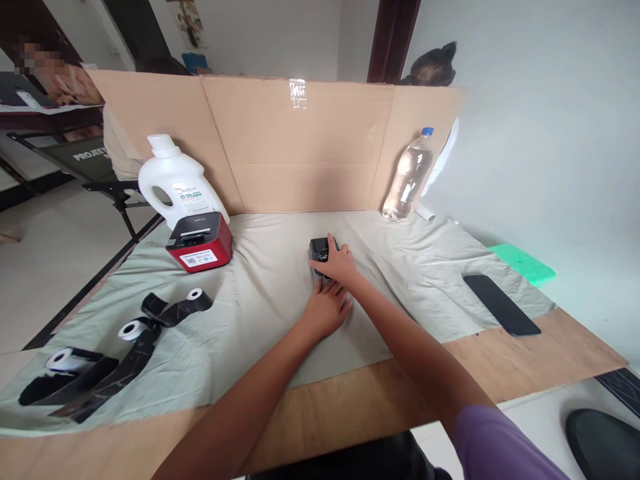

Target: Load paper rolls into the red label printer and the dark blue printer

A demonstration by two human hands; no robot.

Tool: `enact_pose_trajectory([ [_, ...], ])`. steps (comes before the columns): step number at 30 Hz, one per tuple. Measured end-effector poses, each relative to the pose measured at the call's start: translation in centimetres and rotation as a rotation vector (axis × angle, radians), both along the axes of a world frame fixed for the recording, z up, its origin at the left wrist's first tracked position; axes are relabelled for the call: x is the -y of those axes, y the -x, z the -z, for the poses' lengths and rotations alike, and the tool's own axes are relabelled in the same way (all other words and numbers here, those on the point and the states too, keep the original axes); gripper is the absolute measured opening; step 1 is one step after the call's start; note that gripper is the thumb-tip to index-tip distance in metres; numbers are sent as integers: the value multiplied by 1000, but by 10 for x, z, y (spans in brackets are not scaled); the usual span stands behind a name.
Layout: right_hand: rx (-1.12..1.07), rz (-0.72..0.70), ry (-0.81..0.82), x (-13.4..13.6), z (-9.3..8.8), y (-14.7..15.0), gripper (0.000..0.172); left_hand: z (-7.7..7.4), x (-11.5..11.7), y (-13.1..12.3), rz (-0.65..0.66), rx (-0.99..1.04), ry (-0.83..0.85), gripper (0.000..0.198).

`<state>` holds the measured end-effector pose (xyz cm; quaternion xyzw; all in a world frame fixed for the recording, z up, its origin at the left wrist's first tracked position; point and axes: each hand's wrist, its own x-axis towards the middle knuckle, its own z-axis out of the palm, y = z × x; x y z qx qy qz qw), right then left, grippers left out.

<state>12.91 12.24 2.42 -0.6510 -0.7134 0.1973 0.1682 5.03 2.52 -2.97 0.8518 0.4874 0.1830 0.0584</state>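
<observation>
A small black device with a glossy top (319,249) lies on the cloth near the middle of the table; its exact kind cannot be made out. My right hand (339,263) is over it from the right, thumb and fingers closed around its body. Just nearer to me, my left hand (326,310) is bent over the device's near end with its fingers against it. Between them the hands hide most of the device's lower part.
Left stand a white jug (183,183) and a red-black printer (200,241); unrolled black paper rolls (133,330) lie nearer. Right are a water bottle (409,177), a black phone (501,305) and a green object (523,263). A cardboard screen (305,143) closes the back. People are beyond it.
</observation>
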Motion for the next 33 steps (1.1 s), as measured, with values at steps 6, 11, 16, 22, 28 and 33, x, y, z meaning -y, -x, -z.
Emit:
enact_pose_trajectory([
  [6, -374, 52, -128, -13, 28, -42, 72, -19, 7, 4, 52, 170, -72, 32],
  [11, -405, 50, -231, -11, 43, -49, 46, -46, -39, 37, -349, 583, -44, 29],
  [16, -267, -25, -195, -7, 37, -44, 42, -30, -110, 78, -629, 615, 352, 30],
  [22, -260, -34, -168, -7, 37, -46, 43, -5, -119, 91, -442, 535, 426, 32],
  [28, -270, -44, -162, -7, 36, -46, 43, -3, -121, 96, -372, 618, 501, 34],
  [33, -272, -45, -150, -6, 34, -47, 43, -1, -125, 96, -401, 593, 470, 31],
])
